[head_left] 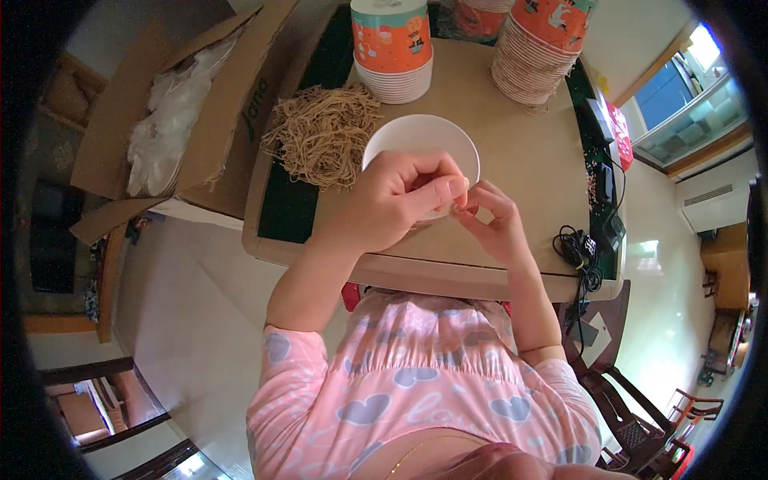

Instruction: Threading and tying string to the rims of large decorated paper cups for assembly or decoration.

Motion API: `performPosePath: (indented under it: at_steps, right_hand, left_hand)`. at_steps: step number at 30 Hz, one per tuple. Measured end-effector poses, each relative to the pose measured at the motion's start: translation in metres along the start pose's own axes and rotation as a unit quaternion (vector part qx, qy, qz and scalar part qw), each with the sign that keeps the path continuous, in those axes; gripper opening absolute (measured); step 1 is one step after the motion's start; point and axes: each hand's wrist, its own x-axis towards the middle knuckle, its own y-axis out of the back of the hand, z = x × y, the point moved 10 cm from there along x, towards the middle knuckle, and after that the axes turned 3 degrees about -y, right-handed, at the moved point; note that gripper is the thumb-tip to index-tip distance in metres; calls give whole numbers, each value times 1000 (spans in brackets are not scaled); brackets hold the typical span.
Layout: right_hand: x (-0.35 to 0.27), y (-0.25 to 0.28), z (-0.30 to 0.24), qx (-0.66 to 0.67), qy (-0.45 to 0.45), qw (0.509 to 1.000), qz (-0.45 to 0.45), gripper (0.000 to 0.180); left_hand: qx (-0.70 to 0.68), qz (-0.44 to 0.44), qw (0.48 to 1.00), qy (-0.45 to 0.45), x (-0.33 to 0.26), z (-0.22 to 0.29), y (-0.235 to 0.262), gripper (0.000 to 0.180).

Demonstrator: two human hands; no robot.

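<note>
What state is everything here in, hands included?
Left hand: pinched shut, contents unclear
Right hand: fingertips pinched, contents unclear
White-lined cup: mouth up
Stringy heap: loose, tangled
Left cup stack: nested, upside down
Right cup stack: nested, upside down
Cardboard box: flaps open
Black cables: bundled

Pale script lettering (436, 413) runs across the pink garment (448, 376); the cardboard box (220, 120) bears green marking (256, 108), possibly letters, too slanted to read.
</note>
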Motion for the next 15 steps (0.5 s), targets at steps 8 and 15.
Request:
performPosePath:
  at_steps: [8, 15]
  right_hand:
    - [-2, 4, -14, -119, 44, 990, 55, 10]
    - [1, -2, -30, -231, 109, 966, 39, 9]
  left_hand:
    - [34, -17, 999, 30, -7, 17, -9, 15]
    - [26, -44, 998, 23, -5, 9, -17, 15]
